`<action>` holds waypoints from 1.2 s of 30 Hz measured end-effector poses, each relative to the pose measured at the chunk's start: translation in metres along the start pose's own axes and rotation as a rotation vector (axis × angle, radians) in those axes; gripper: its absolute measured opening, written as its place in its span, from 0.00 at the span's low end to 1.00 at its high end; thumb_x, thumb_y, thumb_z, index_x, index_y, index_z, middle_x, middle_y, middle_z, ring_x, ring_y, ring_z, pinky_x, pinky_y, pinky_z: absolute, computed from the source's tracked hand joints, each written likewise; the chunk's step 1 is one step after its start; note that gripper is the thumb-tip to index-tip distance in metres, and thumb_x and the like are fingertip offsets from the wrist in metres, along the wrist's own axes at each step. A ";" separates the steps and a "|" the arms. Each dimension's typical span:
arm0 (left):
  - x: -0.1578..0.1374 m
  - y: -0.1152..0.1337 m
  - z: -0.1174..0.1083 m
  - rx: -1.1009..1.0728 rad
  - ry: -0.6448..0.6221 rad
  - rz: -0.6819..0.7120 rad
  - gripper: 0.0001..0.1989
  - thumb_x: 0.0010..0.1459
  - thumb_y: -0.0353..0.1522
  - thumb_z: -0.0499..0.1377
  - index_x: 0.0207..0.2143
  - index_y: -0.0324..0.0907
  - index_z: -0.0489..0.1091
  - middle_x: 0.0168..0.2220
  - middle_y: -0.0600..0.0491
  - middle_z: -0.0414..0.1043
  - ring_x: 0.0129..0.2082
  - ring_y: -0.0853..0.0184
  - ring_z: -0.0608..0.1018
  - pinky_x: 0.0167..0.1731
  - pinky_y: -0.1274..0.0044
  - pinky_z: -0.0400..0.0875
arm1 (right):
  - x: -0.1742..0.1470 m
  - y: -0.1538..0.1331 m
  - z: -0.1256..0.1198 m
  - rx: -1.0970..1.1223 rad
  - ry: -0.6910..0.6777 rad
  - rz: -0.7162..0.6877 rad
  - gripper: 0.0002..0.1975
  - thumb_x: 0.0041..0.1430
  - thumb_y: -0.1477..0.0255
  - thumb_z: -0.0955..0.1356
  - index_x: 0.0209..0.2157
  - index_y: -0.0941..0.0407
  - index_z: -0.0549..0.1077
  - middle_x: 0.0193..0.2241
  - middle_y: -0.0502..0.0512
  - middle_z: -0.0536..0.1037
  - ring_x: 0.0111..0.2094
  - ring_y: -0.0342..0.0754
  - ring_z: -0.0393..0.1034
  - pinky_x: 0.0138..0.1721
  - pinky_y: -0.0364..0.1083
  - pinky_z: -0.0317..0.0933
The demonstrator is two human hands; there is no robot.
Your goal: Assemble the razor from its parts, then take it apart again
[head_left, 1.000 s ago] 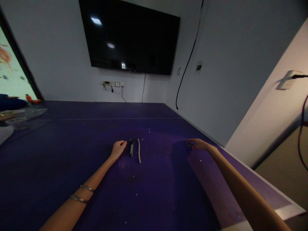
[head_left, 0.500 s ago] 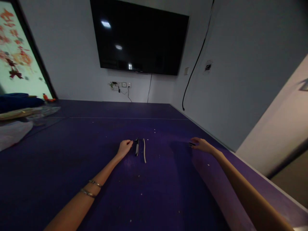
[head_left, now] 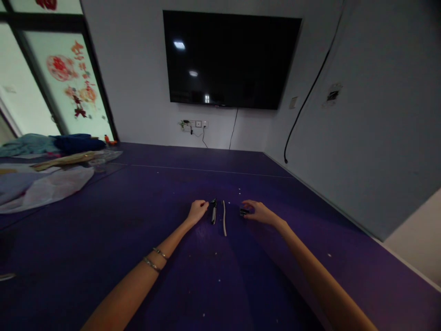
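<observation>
My left hand (head_left: 198, 211) is closed, resting on the purple surface (head_left: 165, 285) with its fingertips beside the top end of a slim black-and-silver tool (head_left: 214, 213). Whether those fingers pinch anything I cannot make out. A thin, pale, slightly bent strip (head_left: 224, 219) lies just right of the tool, roughly parallel to it. To the right of the strip, my right hand (head_left: 259, 213) grips a small black object (head_left: 244, 212) with light edges between thumb and fingers. Its exact kind is too small to tell.
Clear plastic bags (head_left: 65, 184) and folded blue cloth (head_left: 79, 143) lie at the far left. Small white specks dot the surface. A television (head_left: 230, 59) hangs on the back wall above sockets (head_left: 198, 123). A black cable (head_left: 306, 99) dangles along the right wall.
My right hand has moved left with the small black object, nearer to the pale strip. My left hand stays beside the tool. The whole view has shifted towards the left.
</observation>
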State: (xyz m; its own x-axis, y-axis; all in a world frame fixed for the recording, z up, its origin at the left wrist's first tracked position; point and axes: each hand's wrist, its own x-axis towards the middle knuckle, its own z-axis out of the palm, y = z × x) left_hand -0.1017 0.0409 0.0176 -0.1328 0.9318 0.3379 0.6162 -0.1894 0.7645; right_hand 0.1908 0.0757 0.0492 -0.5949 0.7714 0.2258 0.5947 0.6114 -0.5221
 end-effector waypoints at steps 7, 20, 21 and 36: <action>-0.002 0.002 0.001 -0.007 -0.001 0.001 0.17 0.51 0.37 0.48 0.13 0.40 0.61 0.13 0.59 0.56 0.17 0.72 0.62 0.21 0.79 0.50 | 0.020 -0.020 0.023 0.018 -0.066 -0.062 0.27 0.45 0.68 0.70 0.50 0.55 0.66 0.41 0.56 0.74 0.42 0.49 0.69 0.45 0.49 0.61; -0.001 0.000 0.002 0.000 -0.003 0.000 0.17 0.51 0.37 0.49 0.13 0.40 0.61 0.13 0.59 0.57 0.18 0.72 0.62 0.22 0.78 0.50 | 0.029 -0.020 0.029 -0.008 -0.095 -0.077 0.28 0.47 0.70 0.70 0.52 0.53 0.66 0.48 0.57 0.72 0.48 0.51 0.67 0.50 0.50 0.58; -0.001 0.000 0.002 0.000 -0.003 -0.002 0.17 0.51 0.37 0.49 0.13 0.40 0.61 0.13 0.59 0.56 0.17 0.72 0.62 0.22 0.78 0.50 | 0.029 -0.019 0.029 -0.011 -0.092 -0.083 0.28 0.47 0.70 0.70 0.52 0.53 0.66 0.49 0.57 0.72 0.48 0.51 0.66 0.50 0.51 0.58; -0.001 -0.001 0.001 0.001 -0.011 0.007 0.17 0.51 0.37 0.48 0.14 0.39 0.60 0.13 0.59 0.56 0.18 0.72 0.61 0.22 0.78 0.50 | 0.026 -0.017 0.028 -0.016 -0.054 -0.111 0.28 0.48 0.69 0.69 0.53 0.56 0.65 0.50 0.59 0.70 0.48 0.51 0.66 0.51 0.51 0.59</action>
State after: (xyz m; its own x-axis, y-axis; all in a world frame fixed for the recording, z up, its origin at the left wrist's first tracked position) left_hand -0.1010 0.0400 0.0162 -0.1196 0.9337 0.3374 0.6177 -0.1960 0.7616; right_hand 0.1496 0.0807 0.0407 -0.6859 0.6882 0.2363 0.5317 0.6958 -0.4829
